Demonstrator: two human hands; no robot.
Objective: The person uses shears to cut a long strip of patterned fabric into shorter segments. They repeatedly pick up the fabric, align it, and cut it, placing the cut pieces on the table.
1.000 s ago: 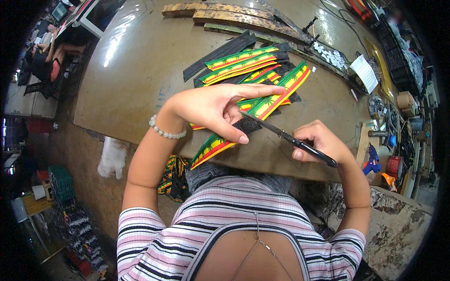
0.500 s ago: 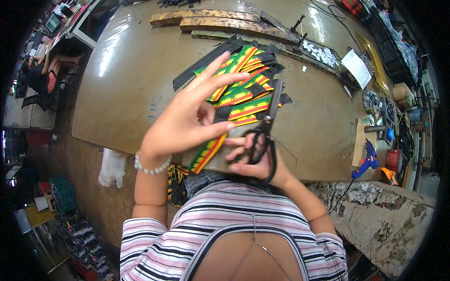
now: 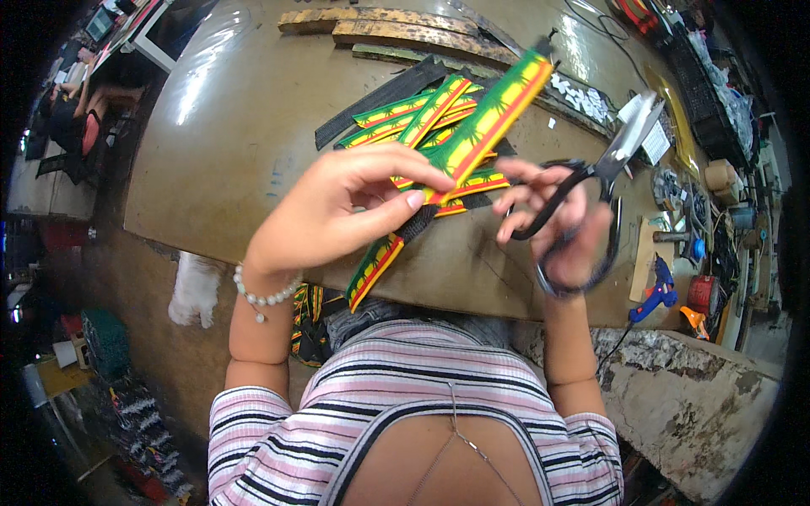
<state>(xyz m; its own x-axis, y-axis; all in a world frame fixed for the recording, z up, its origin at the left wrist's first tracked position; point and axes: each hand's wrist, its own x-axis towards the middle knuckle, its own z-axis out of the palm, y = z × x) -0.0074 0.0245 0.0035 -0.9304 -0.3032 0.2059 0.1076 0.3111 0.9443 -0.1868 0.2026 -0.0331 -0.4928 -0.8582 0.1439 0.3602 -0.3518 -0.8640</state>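
Observation:
Between its thumb and fingertips, my left hand (image 3: 325, 202) pinches a green, yellow and red patterned strap (image 3: 498, 118). That strap slants up to the right over the table. A second patterned piece (image 3: 375, 271) hangs below the fingers, joined to a black webbing part (image 3: 418, 223); whether it is the same strap I cannot tell. My right hand (image 3: 561, 223), blurred, has its fingers in the handle loops of black-handled scissors (image 3: 604, 169). Their blades point up and right, apart from the strap. Under and behind the held strap lies a pile of similar straps (image 3: 391, 126).
Wooden bars (image 3: 405, 34) lie across the far side of the brown table (image 3: 211, 169). White scraps (image 3: 582, 99) sit beyond the scissors. At the right edge are a blue glue gun (image 3: 658, 287) and a red spool (image 3: 703, 291). Another person (image 3: 72, 118) sits far left.
My right hand has carried the scissors right and away from the straps. My left hand's raised fingers have come down, and a strap now extends up to the right from its pinch.

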